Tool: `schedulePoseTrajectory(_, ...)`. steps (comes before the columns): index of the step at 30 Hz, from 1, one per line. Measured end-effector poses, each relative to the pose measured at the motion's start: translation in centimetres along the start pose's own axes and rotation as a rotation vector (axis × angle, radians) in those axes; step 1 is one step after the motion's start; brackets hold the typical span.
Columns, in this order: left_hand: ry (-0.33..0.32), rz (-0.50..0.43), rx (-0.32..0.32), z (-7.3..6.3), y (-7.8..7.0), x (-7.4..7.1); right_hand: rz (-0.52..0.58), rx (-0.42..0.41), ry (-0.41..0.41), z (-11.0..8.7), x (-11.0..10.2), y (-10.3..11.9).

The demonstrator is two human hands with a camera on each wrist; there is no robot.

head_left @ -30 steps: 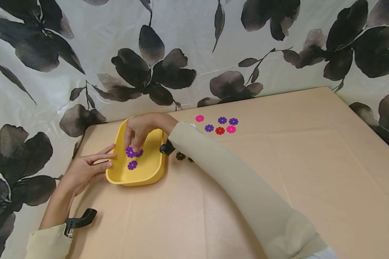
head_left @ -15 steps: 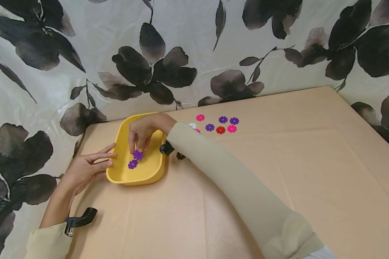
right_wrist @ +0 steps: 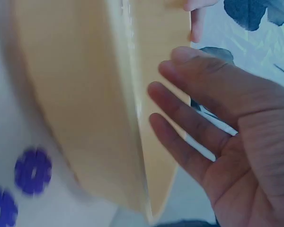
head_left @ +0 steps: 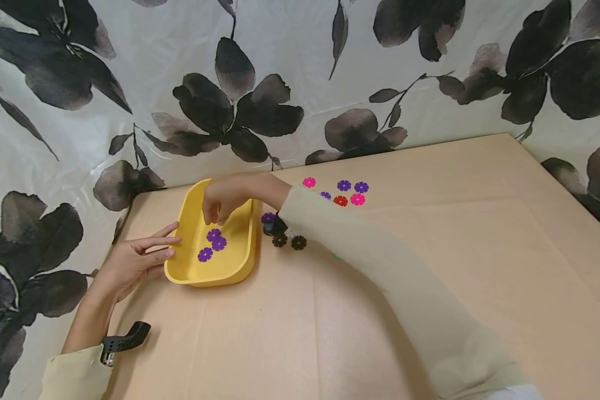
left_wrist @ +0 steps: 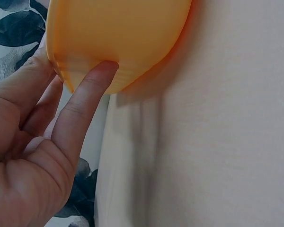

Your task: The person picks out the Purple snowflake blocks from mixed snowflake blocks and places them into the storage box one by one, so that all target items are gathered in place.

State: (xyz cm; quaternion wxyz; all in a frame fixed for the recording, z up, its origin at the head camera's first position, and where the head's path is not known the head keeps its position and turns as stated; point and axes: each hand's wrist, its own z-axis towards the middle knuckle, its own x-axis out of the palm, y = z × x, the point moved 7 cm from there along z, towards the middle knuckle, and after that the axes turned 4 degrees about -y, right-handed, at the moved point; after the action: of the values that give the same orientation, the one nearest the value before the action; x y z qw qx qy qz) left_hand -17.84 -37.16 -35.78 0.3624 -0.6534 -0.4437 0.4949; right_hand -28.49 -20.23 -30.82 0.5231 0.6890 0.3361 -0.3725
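My left hand [head_left: 137, 261] touches the left side of a yellow tray [head_left: 210, 280] in the head view. Its fingers are fairly straight, and in the left wrist view the thumb [left_wrist: 92, 90] presses the outer wall. Three purple flower-shaped notched discs [head_left: 205, 254] lie in the tray, two of them touching or overlapping. Just above and behind them is my right hand [head_left: 225, 197], over the tray with its fingers pointing down. The right wrist view shows the right fingers [right_wrist: 180, 101] loosely bent and holding nothing. Part of the tray's far end is hidden by that hand.
Right of the tray lie black discs [head_left: 298, 243] and a purple disc [head_left: 268, 218], partly covered by my right wrist. Farther back are pink [head_left: 358, 199], red [head_left: 340, 200] and purple discs [head_left: 344, 185]. A floral cloth [head_left: 280, 55] hangs behind the table.
My right hand has let go of a purple disc, which now lies in the tray, and has lifted up and away from the discs. The left hand stays at the tray.
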Motion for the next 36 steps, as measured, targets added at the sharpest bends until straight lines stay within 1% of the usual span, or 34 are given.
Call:
schedulePoseTrajectory(2,-0.009,0.016,-0.003,0.0,0.0,0.0,-0.014,-0.022,-0.035,-1.3,-0.5,0.2)
schedulePoseTrajectory(5,-0.014,0.024,-0.004,0.0,-0.1,-0.1,-0.013,-0.010,-0.083,-3.5,-1.2,0.2)
schedulePoseTrajectory(10,-0.009,-0.004,0.003,0.0,0.0,-0.2,-0.010,-0.032,-0.181,-7.3,-2.1,0.2)
schedulePoseTrajectory(13,-0.006,-0.015,0.007,0.0,0.0,-0.2,0.006,-0.051,-0.238,-9.5,-2.3,0.1)
schedulePoseTrajectory(16,-0.007,-0.013,0.010,0.0,0.0,-0.2,0.035,-0.037,-0.273,-11.6,-2.0,-0.3)
schedulePoseTrajectory(20,-0.008,-0.010,0.015,0.2,0.1,-0.1,0.056,0.009,-0.290,-13.8,-1.1,-1.4)
schedulePoseTrajectory(27,-0.007,0.007,0.016,0.2,0.1,-0.1,0.114,0.146,-0.314,-17.1,1.7,-4.2)
schedulePoseTrajectory(31,-0.003,-0.009,0.022,0.1,0.0,0.0,0.151,0.214,-0.329,-18.5,3.5,-5.9)
schedulePoseTrajectory(36,-0.003,-0.023,0.021,0.0,0.1,0.0,0.170,0.258,-0.358,-19.9,5.2,-7.1)
